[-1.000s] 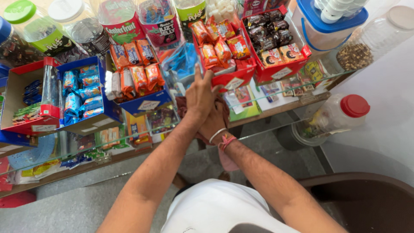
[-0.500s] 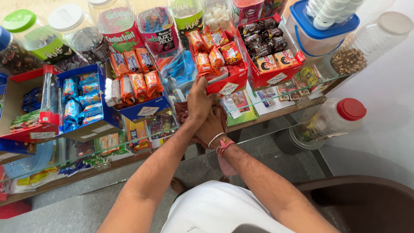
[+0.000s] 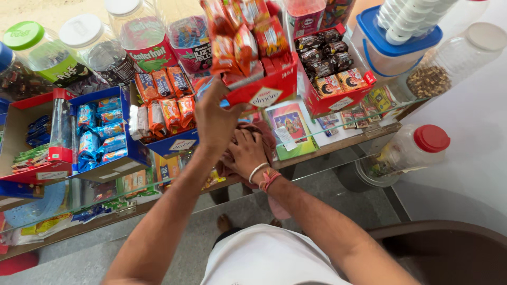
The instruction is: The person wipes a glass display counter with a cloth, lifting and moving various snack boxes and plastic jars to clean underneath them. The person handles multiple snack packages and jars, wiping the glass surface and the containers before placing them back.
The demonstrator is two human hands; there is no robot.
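Your left hand [image 3: 214, 119] holds the red display box [image 3: 257, 87] tilted up, opening a gap over the counter where your right hand [image 3: 247, 154] presses a cloth [image 3: 264, 138]. A blue box [image 3: 168, 142] crowds that gap on the left, a second red box [image 3: 338, 100] on the right; jars [image 3: 137, 39] block the far side.

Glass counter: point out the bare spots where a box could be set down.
Free glass counter shows under the lifted red box, around the cloth beneath the right hand, and along the front edge. Behind, snack boxes and jars crowd edge to edge.
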